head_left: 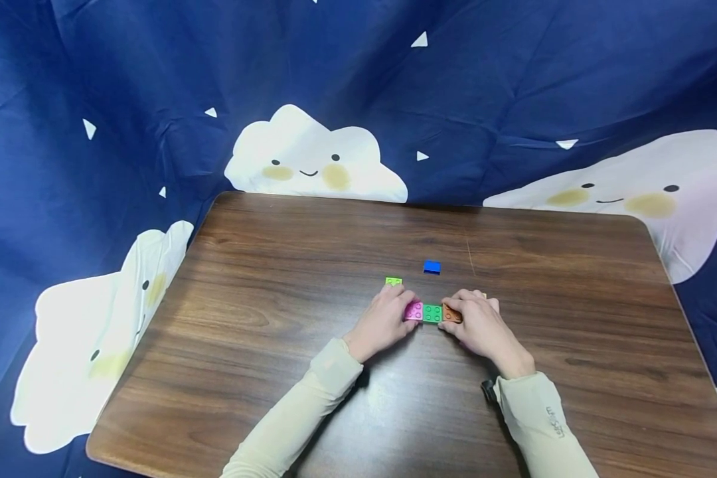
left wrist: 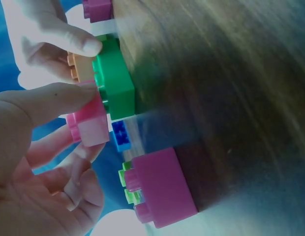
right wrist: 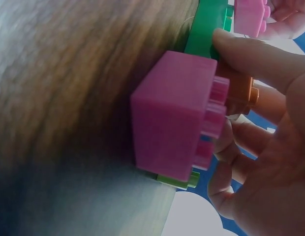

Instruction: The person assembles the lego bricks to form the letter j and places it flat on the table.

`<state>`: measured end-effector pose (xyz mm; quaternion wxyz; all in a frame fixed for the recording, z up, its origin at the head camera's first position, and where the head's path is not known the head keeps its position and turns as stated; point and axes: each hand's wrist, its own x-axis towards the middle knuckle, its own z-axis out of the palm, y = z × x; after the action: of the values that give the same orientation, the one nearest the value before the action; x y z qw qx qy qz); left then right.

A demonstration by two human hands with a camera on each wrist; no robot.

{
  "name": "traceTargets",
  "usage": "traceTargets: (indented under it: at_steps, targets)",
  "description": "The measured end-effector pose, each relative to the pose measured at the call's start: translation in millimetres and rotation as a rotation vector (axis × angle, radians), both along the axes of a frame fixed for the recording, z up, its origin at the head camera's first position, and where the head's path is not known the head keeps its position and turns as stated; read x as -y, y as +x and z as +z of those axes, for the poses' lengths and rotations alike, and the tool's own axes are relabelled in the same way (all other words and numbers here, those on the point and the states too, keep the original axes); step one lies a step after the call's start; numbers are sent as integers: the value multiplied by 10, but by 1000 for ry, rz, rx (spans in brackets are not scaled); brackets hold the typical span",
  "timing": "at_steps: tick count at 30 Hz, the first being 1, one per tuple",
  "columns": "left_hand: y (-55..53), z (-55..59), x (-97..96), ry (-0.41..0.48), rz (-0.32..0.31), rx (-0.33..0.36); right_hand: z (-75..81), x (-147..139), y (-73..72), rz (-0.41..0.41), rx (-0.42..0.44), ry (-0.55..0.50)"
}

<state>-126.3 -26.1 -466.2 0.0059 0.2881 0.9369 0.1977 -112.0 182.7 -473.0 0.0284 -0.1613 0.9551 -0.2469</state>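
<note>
In the head view, my left hand (head_left: 382, 320) pinches a pink brick (head_left: 414, 311) between thumb and fingers. Facing it, my right hand (head_left: 480, 323) holds an orange brick (head_left: 452, 313) the same way. Between them shows a green brick (head_left: 433, 313) with bare studs in its middle. Both wrist views put the pink brick (left wrist: 93, 120) and the orange brick (right wrist: 236, 88) higher than the green brick (left wrist: 115, 78), at its opposite ends. Whether they are fully pressed on, I cannot tell. My right thumb touches the green brick's edge.
A magenta brick (left wrist: 165, 189) stands near the left hand, another magenta brick (right wrist: 172, 115) near the right; the hands hide them from the head view. Beyond lie a blue brick (head_left: 432, 267) and a lime green brick (head_left: 394, 281). The wooden table (head_left: 263, 265) meets a blue curtain (head_left: 358, 66).
</note>
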Motion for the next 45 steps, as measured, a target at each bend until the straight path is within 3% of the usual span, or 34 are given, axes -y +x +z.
traceTargets:
  at_steps: [22, 34, 45]
  targets:
    - [-49, -29, -57, -38, 10, -16, -8, -10, -14, -1, 0, 5]
    - [-83, 26, -72, -81, 9, 19, -27, -5, -23, 3, -13, -7]
    - [-85, 9, -81, -68, 13, 11, -30, -2, -22, -7, -19, -20]
